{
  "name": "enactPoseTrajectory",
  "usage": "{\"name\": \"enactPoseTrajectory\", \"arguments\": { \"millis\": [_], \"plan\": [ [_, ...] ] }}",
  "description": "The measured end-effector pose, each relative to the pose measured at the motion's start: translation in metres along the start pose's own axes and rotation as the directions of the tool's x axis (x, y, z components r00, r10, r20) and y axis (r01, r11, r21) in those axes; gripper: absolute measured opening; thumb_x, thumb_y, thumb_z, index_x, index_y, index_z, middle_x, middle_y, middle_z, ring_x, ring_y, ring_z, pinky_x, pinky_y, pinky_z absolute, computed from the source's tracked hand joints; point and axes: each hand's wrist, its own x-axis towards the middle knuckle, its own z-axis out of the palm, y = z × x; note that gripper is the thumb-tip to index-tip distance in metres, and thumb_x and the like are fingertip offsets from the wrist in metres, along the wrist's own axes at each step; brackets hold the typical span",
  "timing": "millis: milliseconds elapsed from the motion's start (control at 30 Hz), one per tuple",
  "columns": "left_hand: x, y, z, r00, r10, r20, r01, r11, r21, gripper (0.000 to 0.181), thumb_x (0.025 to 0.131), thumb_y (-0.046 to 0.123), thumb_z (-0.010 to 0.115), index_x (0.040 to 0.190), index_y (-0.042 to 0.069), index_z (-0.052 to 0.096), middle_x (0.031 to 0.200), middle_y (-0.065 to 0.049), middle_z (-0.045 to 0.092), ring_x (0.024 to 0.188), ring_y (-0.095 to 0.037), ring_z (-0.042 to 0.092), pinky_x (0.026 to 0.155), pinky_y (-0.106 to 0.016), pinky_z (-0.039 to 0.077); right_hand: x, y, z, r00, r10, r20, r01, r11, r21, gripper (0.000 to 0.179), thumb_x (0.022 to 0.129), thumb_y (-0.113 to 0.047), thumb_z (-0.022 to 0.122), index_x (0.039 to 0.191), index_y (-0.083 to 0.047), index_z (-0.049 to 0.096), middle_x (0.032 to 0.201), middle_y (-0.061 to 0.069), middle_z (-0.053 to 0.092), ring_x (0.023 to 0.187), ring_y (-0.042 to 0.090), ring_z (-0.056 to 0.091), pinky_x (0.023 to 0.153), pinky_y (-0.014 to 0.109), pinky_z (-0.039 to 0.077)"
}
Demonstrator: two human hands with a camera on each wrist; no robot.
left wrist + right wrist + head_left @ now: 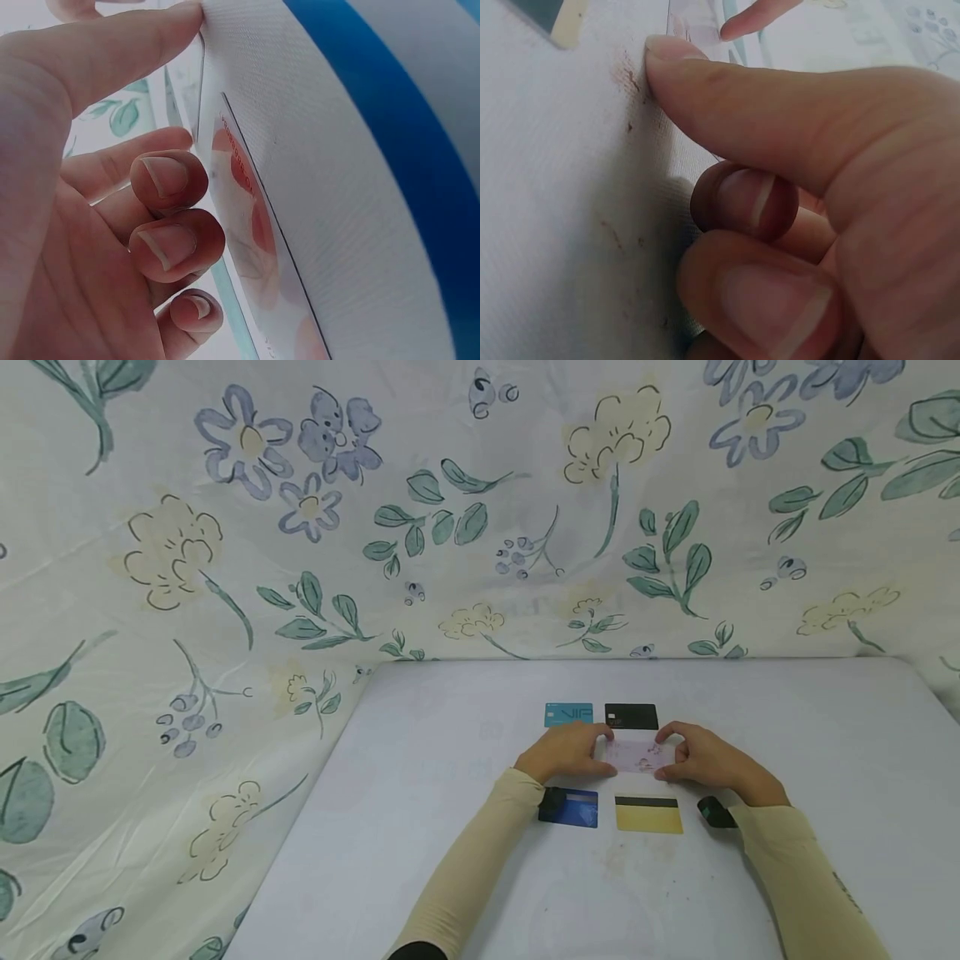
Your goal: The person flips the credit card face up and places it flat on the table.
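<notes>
Pale pink with darker markings, the small card (pixel 639 757) lies directly between the two hands, over the white table (pixel 420 810). The left hand (pixel 568 750) has its left end, with the forefinger at the upper corner and the thumb at the lower one; the right hand (pixel 716 764) grips the opposite end likewise, forefinger above and thumb below. Each hand thus holds the card between forefinger and thumb, a narrow span, while the card's middle shows bare. Whether it rests flat or is slightly raised, I cannot tell. Just beyond it sit a light blue card (pixel 567 713), partly behind the left hand, and a black card (pixel 631 717), near the pink one's far edge. On the near side lie a dark blue card (pixel 581 810), partly covered by a black wrist device (pixel 552 804), and a yellow card (pixel 649 817) with a dark stripe, apart from both hands.
</notes>
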Motion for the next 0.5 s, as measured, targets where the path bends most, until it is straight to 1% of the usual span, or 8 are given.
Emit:
{"name": "enactPoseTrajectory", "arguments": {
  "millis": [133, 367, 433, 500],
  "plan": [
    [-0.0003, -0.0002, 0.0004, 1.000, 0.003, -0.004, -0.003, 1.000, 0.001, 0.057, 0.092, 0.047, 0.074, 0.141, 0.024, 0.058, 0.093, 0.004, 0.063, 0.082, -0.010, 0.057, 0.067, -0.022, 0.046, -0.0001, -0.0008, 0.0001, 1.000, 0.004, 0.002, -0.004, 1.000, 0.004, 0.064, 0.088, -0.023, 0.082, 0.138, -0.001, 0.049, 0.073, 0.002, 0.053, 0.066, 0.016, 0.050, 0.058, 0.026, 0.041],
    [-0.0037, 0.0008, -0.0001, 1.000, -0.005, -0.014, 0.005, 1.000, 0.006, 0.057, 0.092, 0.046, 0.074, 0.142, 0.024, 0.059, 0.094, 0.005, 0.065, 0.081, -0.009, 0.058, 0.066, -0.021, 0.047, -0.0001, 0.0004, 0.0004, 1.000, -0.016, -0.004, 0.016, 1.000, -0.004, 0.063, 0.088, -0.022, 0.082, 0.137, 0.000, 0.050, 0.073, 0.002, 0.054, 0.066, 0.016, 0.051, 0.057, 0.025, 0.041],
    [-0.0065, 0.0006, -0.0028, 1.000, -0.007, -0.017, 0.007, 1.000, -0.009, 0.058, 0.092, 0.046, 0.075, 0.142, 0.023, 0.058, 0.096, 0.005, 0.067, 0.081, -0.009, 0.059, 0.068, -0.021, 0.049, -0.0006, -0.0001, -0.0003, 1.000, -0.022, -0.002, 0.022, 1.000, -0.007, 0.063, 0.089, -0.022, 0.081, 0.138, 0.001, 0.049, 0.074, 0.002, 0.054, 0.066, 0.016, 0.051, 0.058, 0.026, 0.041],
    [-0.0101, -0.0006, -0.0059, 1.000, -0.012, -0.021, 0.011, 0.999, -0.032, 0.059, 0.092, 0.046, 0.074, 0.143, 0.022, 0.057, 0.099, 0.005, 0.070, 0.083, -0.009, 0.061, 0.073, -0.023, 0.052, -0.0012, -0.0009, -0.0011, 1.000, -0.027, -0.006, 0.027, 1.000, -0.010, 0.063, 0.089, -0.022, 0.081, 0.138, 0.001, 0.048, 0.074, 0.003, 0.055, 0.067, 0.016, 0.052, 0.058, 0.026, 0.042]
  ]
}}
